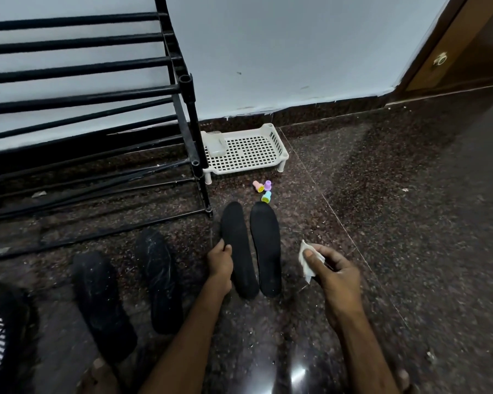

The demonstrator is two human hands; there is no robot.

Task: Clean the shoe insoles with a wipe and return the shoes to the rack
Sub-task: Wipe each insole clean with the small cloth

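Two black insoles lie side by side on the dark granite floor: the left insole [238, 248] and the right insole [266, 248]. My left hand [219, 263] pinches the left edge of the left insole near its middle. My right hand [329, 268] holds a crumpled white wipe [308, 261] between thumb and fingers, just right of the right insole and apart from it. Two black shoes lie on the floor to the left, one [101, 305] nearer me and one [160, 280] beside the insoles. The black metal shoe rack [77, 95] stands at the upper left.
A white perforated plastic tray [245, 152] stands against the wall beside the rack's leg, with a small clear box in it. Three small pastel toys [264, 190] lie just beyond the insoles' tips. A wooden door [464, 49] is at the upper right.
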